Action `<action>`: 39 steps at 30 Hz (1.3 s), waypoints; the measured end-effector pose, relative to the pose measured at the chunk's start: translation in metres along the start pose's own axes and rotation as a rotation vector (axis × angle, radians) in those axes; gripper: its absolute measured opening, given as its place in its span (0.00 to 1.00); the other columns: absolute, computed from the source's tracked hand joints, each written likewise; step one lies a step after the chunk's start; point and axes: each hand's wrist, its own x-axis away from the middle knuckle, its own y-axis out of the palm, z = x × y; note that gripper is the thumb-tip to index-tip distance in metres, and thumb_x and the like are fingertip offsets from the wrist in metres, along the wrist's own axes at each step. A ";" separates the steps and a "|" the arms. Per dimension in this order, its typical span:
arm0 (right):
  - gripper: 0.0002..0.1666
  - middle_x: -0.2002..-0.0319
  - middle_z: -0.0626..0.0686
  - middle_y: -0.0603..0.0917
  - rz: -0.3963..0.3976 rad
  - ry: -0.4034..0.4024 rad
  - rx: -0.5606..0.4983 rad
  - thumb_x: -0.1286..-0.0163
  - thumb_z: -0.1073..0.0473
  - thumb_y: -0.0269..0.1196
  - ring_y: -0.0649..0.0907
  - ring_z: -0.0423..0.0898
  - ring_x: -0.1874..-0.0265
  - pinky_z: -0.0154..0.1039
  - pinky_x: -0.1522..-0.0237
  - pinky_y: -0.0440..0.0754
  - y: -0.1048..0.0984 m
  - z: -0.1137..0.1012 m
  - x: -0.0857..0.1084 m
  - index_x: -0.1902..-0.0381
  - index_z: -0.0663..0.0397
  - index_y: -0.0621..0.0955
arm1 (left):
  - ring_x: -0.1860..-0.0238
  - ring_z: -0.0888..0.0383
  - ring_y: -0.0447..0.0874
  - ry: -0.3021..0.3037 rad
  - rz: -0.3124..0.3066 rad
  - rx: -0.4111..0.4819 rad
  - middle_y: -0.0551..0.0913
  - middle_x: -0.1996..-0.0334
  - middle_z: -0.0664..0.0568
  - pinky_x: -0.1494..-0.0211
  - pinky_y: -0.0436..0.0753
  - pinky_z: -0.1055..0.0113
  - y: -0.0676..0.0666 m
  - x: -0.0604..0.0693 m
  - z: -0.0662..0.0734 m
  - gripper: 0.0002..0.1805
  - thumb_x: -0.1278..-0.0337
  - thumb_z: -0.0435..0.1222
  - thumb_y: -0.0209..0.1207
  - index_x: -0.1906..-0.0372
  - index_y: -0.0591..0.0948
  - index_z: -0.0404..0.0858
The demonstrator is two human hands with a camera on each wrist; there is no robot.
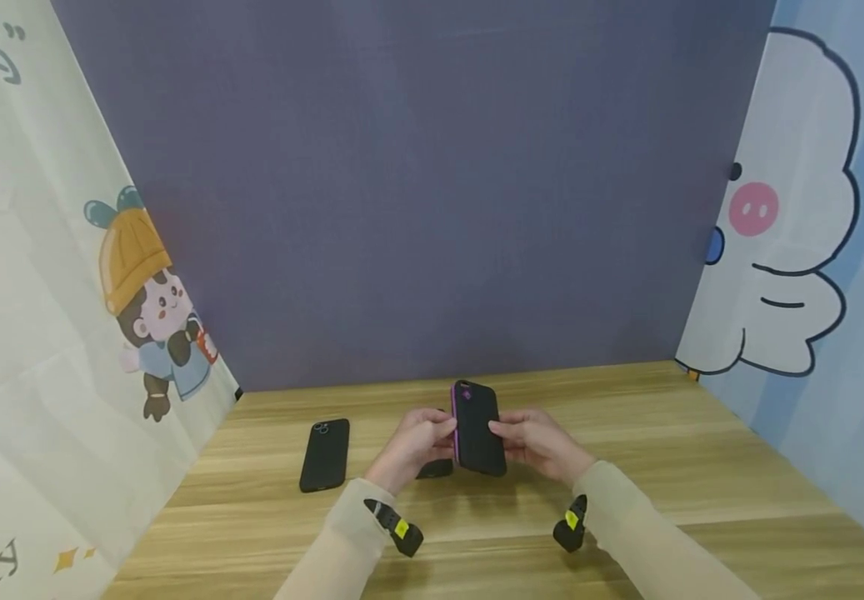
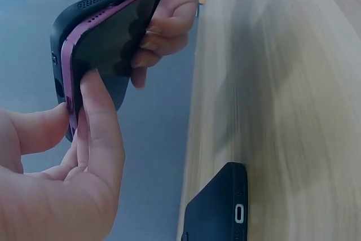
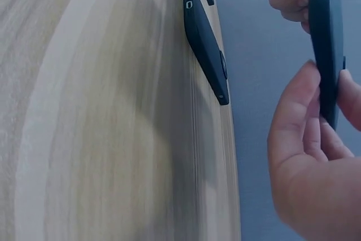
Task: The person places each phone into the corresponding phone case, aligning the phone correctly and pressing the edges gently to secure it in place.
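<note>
Above the table, both hands hold a purple-edged phone (image 2: 67, 69) that sits partly in a black phone case (image 1: 480, 433). Along the left side the purple edge stands out from the case, as the left wrist view shows. My left hand (image 1: 418, 442) pinches that side, thumb by the edge and fingers on the dark screen. On the opposite side, my right hand (image 1: 542, 442) grips phone and case between thumb and fingers. The case's back, with its camera cutout, faces up toward the head view.
A black-cased phone (image 1: 324, 456) lies on the wooden table (image 1: 252, 533) at the left. Another black phone or case (image 3: 204, 46) lies beneath the left hand, mostly hidden in the head view. A dark grey panel (image 1: 432, 192) stands behind, with printed cloths at both sides.
</note>
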 end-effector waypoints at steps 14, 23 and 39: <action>0.13 0.65 0.53 0.86 -0.009 0.019 -0.025 0.27 0.61 0.65 0.85 0.44 0.68 0.38 0.63 0.85 -0.001 -0.001 0.003 0.53 0.67 0.81 | 0.63 0.55 0.86 -0.001 -0.029 0.019 0.86 0.62 0.44 0.53 0.86 0.59 0.001 -0.001 0.003 0.19 0.30 0.38 0.62 0.47 0.78 0.25; 0.17 0.68 0.53 0.84 -0.022 0.041 -0.008 0.27 0.56 0.66 0.83 0.43 0.72 0.38 0.64 0.85 -0.001 -0.002 0.006 0.52 0.66 0.80 | 0.66 0.55 0.87 0.045 0.048 -0.040 0.87 0.63 0.43 0.57 0.87 0.61 0.005 0.000 0.003 0.19 0.35 0.38 0.66 0.49 0.81 0.25; 0.20 0.71 0.49 0.80 -0.011 0.010 0.026 0.21 0.44 0.57 0.78 0.42 0.75 0.34 0.72 0.78 -0.015 -0.015 0.007 0.63 0.55 0.81 | 0.68 0.56 0.86 0.020 0.012 -0.082 0.86 0.68 0.46 0.59 0.87 0.62 0.002 0.004 0.008 0.16 0.37 0.38 0.66 0.53 0.83 0.29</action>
